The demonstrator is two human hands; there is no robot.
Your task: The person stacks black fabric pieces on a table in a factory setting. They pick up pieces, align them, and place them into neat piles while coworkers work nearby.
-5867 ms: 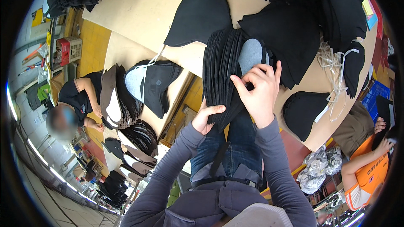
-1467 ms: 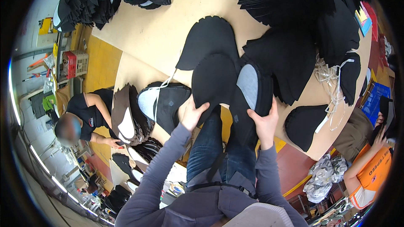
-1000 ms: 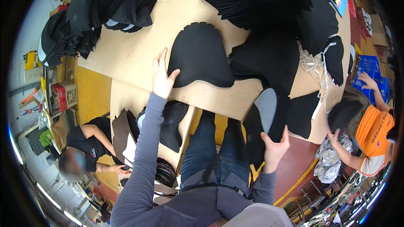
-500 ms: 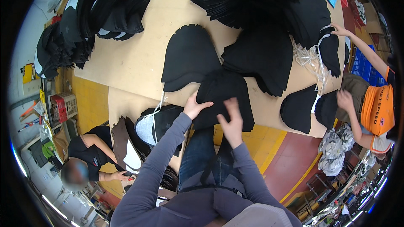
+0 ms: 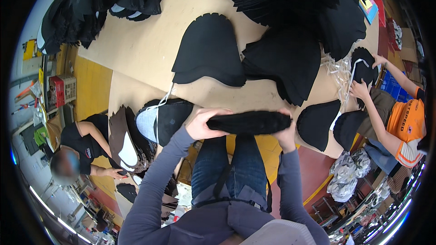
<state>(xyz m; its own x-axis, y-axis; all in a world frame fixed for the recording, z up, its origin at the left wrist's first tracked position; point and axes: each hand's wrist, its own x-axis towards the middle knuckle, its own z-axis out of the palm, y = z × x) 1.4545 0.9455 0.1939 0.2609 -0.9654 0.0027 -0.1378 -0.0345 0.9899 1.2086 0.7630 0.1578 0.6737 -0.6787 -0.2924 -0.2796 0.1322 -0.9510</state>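
Note:
A stack of black fabric pieces [image 5: 250, 122] is held up edge-on in front of me, over the near edge of the table. My left hand [image 5: 200, 124] grips its left end, the thumb and fingers on opposite sides. Around its right end my right hand [image 5: 286, 131] is closed, its fingers partly hidden by the stack. Just beyond lies a pile of black curved pieces with notched tops [image 5: 209, 52]. Beside my left wrist is a black bundle with a grey piece [image 5: 175, 120], tied with a white strip.
Larger black stacks [image 5: 284, 63] cover the far right of the tan table [image 5: 131, 45]; more stand far left. White strips [image 5: 338, 70] lie near a co-worker in orange [image 5: 406, 118], whose hands hold a black bundle. Another person [image 5: 91, 140] sits left beside brown pieces [image 5: 127, 140].
The black stack that lay flat at the table edge is now lifted and turned edge-on between my hands. My right hand has moved right and taken hold of it.

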